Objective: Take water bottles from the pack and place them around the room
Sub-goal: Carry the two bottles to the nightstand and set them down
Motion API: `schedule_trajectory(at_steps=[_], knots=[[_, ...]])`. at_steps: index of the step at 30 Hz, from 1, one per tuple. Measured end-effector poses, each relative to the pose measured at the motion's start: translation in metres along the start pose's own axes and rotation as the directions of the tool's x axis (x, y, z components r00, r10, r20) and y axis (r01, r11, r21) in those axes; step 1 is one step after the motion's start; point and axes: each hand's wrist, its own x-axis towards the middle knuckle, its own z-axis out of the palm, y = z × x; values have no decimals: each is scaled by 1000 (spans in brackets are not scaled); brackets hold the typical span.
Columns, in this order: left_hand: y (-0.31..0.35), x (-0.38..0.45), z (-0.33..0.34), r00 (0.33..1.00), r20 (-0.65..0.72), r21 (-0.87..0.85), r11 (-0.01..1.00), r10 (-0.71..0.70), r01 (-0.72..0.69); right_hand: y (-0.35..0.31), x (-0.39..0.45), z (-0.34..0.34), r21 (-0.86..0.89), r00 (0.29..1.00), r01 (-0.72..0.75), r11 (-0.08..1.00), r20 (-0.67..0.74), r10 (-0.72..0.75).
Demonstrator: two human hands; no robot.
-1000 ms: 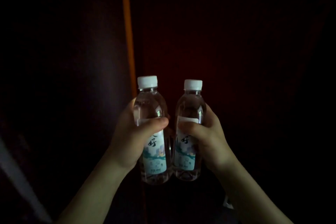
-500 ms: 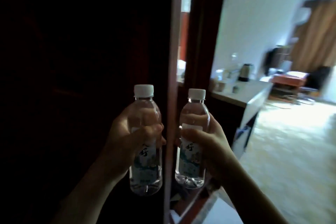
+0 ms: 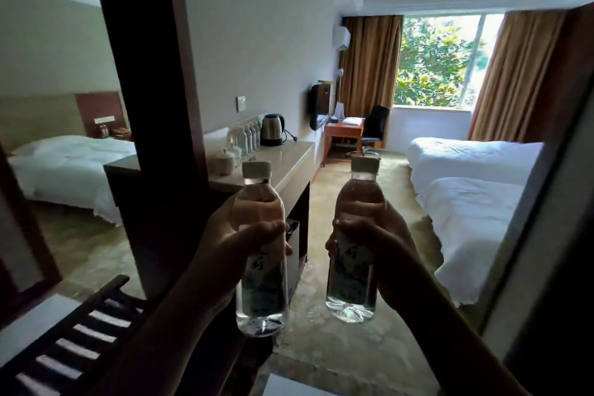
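I hold two clear water bottles upright in front of me, each with a white cap and a pale label. My left hand [image 3: 225, 244] grips the left bottle [image 3: 261, 292] around its upper body. My right hand [image 3: 379, 241] grips the right bottle [image 3: 352, 283] the same way. The two bottles are apart, a hand's width between them. The pack is not in view.
A beige counter [image 3: 289, 157] ahead on the left carries a kettle [image 3: 272, 129], several water bottles [image 3: 247, 138] and cups. A dark wooden pillar [image 3: 151, 106] and a mirror [image 3: 58, 106] stand left. Two white beds [image 3: 466, 190] lie right, a desk [image 3: 344, 133] and chair by the window. Carpeted floor runs between.
The view has swung from a dark wooden panel to the open hotel room. Both hands still grip their bottles, now held further apart.
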Motion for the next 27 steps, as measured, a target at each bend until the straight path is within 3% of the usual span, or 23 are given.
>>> schedule_trajectory(at_steps=[9,17,27], knots=[[-89,172,35,996,79,14,999,-50,49,50,134,-95,-63,998,15,998,-53,-18],[-166,359,45,985,171,-43,998,-29,37,100,289,-167,-142,975,18,990,-217,-49],[-251,568,119,944,324,-54,995,-63,85,119,450,-286,-275,934,42,961,-330,-135]])
